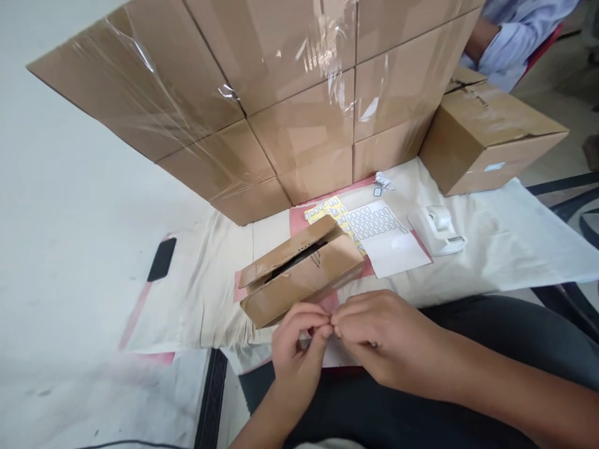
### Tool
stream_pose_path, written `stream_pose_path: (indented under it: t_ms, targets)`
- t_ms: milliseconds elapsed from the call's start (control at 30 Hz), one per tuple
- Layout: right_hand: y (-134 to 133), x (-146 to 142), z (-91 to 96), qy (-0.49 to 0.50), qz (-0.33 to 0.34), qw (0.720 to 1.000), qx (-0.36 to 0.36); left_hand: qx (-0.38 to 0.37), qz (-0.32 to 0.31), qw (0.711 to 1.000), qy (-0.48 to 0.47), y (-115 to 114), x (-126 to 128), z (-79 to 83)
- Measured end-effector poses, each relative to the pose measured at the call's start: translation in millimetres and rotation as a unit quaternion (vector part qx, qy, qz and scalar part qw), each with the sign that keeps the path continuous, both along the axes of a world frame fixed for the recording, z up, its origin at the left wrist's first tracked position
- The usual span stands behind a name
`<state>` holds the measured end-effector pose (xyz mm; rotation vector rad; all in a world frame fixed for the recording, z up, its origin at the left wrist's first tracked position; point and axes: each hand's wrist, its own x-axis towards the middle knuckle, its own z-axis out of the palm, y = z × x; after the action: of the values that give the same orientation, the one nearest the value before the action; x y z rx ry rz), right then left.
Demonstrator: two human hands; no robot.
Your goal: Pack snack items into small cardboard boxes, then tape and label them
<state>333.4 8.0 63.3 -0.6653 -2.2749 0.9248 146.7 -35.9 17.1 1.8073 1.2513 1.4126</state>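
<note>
My left hand (299,340) and my right hand (374,330) meet fingertip to fingertip above the near edge of the cloth. Both are closed in a pinch; whatever lies between the fingers is too small or too hidden to make out. Just beyond them a narrow cardboard box (309,268) rests at a slant, its top flap slightly raised over a dark gap. Right behind that box lie a white sticker sheet (386,252) with rows of small outlined labels and a yellow sticker sheet (337,202), partly covered.
Taped cardboard boxes (299,131) form a tall stack at the back. A white tape dispenser (437,231) and a closed carton (491,137) stand at the right. Crumpled paper (384,181) lies near the stack, a black phone (162,259) at the left. Another person's sleeve (519,43) shows top right.
</note>
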Motion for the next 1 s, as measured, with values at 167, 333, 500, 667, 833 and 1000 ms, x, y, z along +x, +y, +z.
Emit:
stream_pose_path:
  t_ms: [167,333,500,667,833,1000]
  targets:
    - [-0.1,-9.3,-14.1,-0.076,-0.038,0.993,-0.085,0.118,0.0,0.972,0.202,-7.0,-17.8,-3.0]
    - [27.7,6.8,-21.7,-0.268,-0.24,0.927,-0.11,0.081,0.161,0.982,0.059,-17.6,-28.5,-6.2]
    - [34.6,7.8,-1.1,-0.095,-0.301,0.94,0.127,-0.058,0.014,0.997,0.058,-16.0,-77.7,25.5]
    - [41.4,-32.3,-1.5,-0.209,-0.148,0.921,0.294,-0.095,-0.104,0.965,0.222,-7.1,-112.9,60.7]
    - [56.4,-44.1,-21.3,-0.285,-0.089,0.914,0.274,-0.151,-0.123,0.948,0.251,25.3,-114.9,78.9]
    - [54.3,-39.6,-20.1,-0.292,-0.095,0.908,0.284,-0.216,-0.139,0.939,0.228,64.4,-116.4,78.3]
